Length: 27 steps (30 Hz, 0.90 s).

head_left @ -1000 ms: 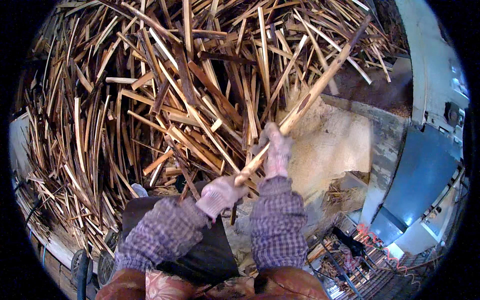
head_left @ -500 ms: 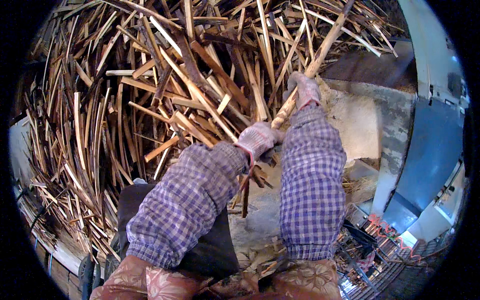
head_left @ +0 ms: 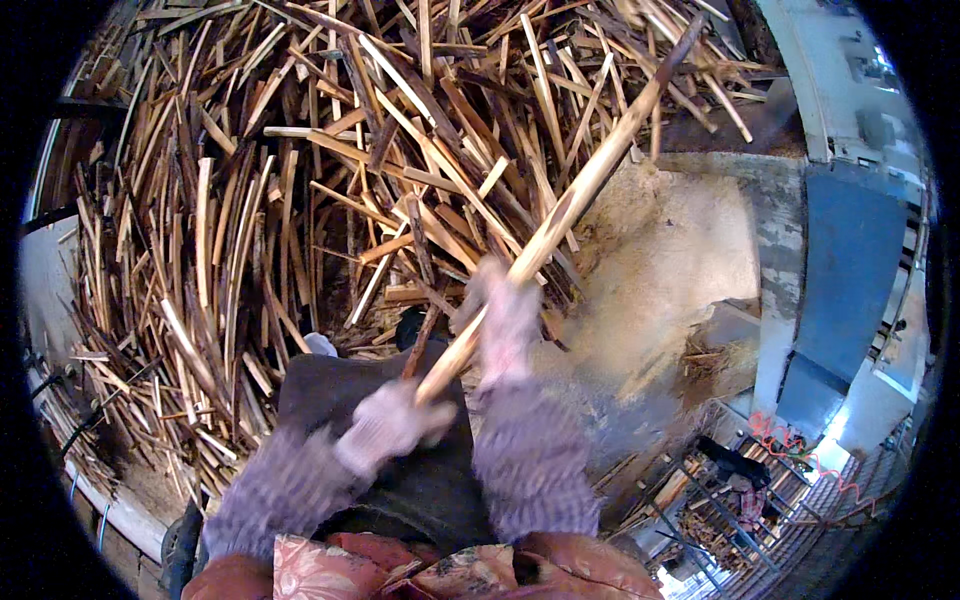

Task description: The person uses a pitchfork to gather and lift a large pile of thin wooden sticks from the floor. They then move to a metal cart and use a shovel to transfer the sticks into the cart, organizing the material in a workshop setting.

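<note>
A long, pale wooden stick with a dark far end slants from my lap up toward the far right. My left hand, in a light knit glove, is closed round its near end. Further up the same stick, my gloved right hand wraps round it; both hands are blurred by motion. A thin dark strip of wood rises beside my left hand, and I cannot tell whether that hand holds it too. Checked sleeves cover both forearms.
A big tangled heap of wooden strips fills the left and far side. Dark cloth covers my lap. To the right lie a dusty floor, a concrete ledge, a blue panel and a metal rack holding wood pieces.
Both hands have come nearer my body and leftward, drawing the stick toward me off the heap. My left hand now sits over my lap. The view has shifted slightly.
</note>
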Motion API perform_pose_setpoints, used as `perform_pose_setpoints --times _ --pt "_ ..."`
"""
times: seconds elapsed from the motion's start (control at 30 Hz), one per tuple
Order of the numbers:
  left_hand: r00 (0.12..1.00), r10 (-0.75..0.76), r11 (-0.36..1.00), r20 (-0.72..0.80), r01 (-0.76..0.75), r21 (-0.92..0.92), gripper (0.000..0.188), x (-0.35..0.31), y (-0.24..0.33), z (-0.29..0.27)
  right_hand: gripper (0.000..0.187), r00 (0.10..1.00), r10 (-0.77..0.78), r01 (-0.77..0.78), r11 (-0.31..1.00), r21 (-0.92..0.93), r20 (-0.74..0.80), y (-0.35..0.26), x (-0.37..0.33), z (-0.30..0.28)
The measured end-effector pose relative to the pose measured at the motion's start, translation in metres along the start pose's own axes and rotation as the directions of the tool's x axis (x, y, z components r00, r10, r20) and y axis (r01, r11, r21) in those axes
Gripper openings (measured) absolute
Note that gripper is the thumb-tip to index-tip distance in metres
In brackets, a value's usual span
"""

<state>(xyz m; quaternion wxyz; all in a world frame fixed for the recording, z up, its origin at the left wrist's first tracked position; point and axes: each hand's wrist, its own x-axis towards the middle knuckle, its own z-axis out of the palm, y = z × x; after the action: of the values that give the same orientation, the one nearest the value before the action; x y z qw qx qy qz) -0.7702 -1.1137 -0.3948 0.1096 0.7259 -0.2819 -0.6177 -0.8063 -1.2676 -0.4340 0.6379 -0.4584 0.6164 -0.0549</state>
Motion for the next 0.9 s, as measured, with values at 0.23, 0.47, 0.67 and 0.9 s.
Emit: perform_pose_setpoints --times 0.23,0.47,0.67,0.9 --pt "0.795 -0.606 0.795 -0.008 0.606 0.008 0.050 -0.217 -0.139 0.000 0.013 0.879 0.286 -0.459 0.719 0.521 0.381 0.057 -0.133 0.074" --pt "0.812 -0.573 0.819 -0.110 0.561 -0.122 0.029 -0.217 -0.185 0.033 0.019 0.858 0.387 -0.513 0.634 0.579 0.336 0.047 -0.038 0.055" --pt "0.803 -0.587 0.801 -0.100 0.594 0.072 0.034 -0.181 -0.173 0.044 0.018 0.879 0.329 -0.469 0.726 0.503 0.346 0.013 -0.028 0.035" --pt "0.925 -0.348 0.929 -0.155 0.362 0.074 0.032 0.053 -0.044 -0.009 0.019 0.994 -0.016 0.057 0.916 0.398 -0.106 -0.108 0.154 -0.040"
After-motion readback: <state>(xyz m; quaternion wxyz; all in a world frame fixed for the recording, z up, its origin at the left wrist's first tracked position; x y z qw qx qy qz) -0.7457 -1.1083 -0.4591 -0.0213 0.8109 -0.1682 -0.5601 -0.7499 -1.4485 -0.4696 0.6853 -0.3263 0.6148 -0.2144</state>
